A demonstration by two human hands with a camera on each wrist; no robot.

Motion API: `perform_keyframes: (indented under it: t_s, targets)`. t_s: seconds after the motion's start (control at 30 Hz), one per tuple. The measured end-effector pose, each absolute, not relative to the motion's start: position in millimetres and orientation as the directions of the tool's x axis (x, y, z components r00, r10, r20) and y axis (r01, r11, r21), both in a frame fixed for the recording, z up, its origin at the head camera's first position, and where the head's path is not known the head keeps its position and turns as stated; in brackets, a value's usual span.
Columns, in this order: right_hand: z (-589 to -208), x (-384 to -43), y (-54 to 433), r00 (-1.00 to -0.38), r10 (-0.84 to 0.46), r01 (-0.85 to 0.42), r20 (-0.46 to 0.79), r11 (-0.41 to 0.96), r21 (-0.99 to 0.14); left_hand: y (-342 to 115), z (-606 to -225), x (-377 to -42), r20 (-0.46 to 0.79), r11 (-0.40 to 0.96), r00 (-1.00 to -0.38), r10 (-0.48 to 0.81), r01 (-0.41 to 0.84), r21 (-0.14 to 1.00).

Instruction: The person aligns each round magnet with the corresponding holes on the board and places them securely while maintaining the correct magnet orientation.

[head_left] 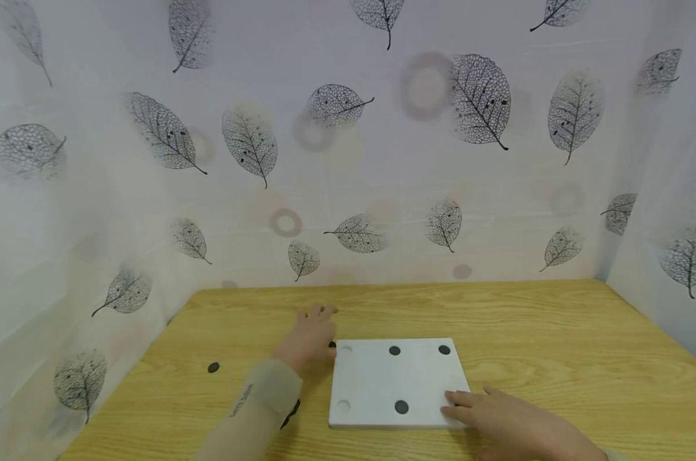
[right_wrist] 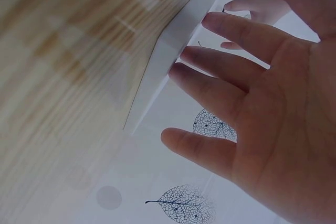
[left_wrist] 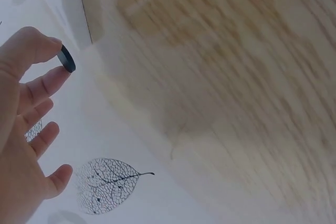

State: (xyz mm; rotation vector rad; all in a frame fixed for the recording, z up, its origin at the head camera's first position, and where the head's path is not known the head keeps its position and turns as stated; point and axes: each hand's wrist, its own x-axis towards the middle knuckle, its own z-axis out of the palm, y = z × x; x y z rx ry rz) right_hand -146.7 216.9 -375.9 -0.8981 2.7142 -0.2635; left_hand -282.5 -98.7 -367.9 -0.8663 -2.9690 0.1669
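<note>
My left hand [head_left: 308, 339] pinches a small dark round disc [left_wrist: 66, 59] between thumb and forefinger, its other fingers spread. It hovers beside the upper left corner of a flat white board [head_left: 371, 378] on the wooden table. Dark discs sit on this board: one at top middle [head_left: 394, 351], one at top right [head_left: 444, 349] and one at bottom middle [head_left: 401, 407]. Two pale round recesses show along the board's left side. My right hand [head_left: 500, 416] touches the lower right corner with extended fingers [right_wrist: 205, 90], partly covering another dark spot there.
Another dark disc [head_left: 213, 367] lies by itself on the wooden table [head_left: 555, 346], left of my left forearm. A pale curtain [head_left: 348, 179] printed with leaves stands along the back and both sides of the table.
</note>
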Motion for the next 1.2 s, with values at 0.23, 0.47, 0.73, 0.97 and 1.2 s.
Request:
perform_keyframes:
  t_s: [0.23, 0.47, 0.73, 0.97, 1.2]
  targets:
    - [-375, -146, 217, -0.772, -0.603, -0.551, -0.201, 0.793, -0.260, -87, -368, -282, 0.036, 0.823, -0.828, 0.559, 0.550, -0.141]
    - [-376, -146, 217, -0.770, -0.609, -0.563, -0.193, 0.789, -0.245, -79, -365, -279, 0.031, 0.821, -0.826, 0.563, 0.555, -0.136]
    - [-375, -146, 216, -0.774, -0.599, -0.550, -0.206, 0.797, -0.249, -75, -371, -281, 0.000, 0.816, -0.825, 0.566, 0.560, -0.148]
    - [-375, -146, 217, -0.775, -0.596, -0.542, -0.209, 0.797, -0.266, -73, -372, -278, -0.005, 0.809, -0.820, 0.572, 0.565, -0.161]
    - [-375, -147, 217, -0.772, -0.601, -0.547, -0.209, 0.794, -0.264, -73, -373, -279, -0.005, 0.809, -0.820, 0.572, 0.565, -0.161]
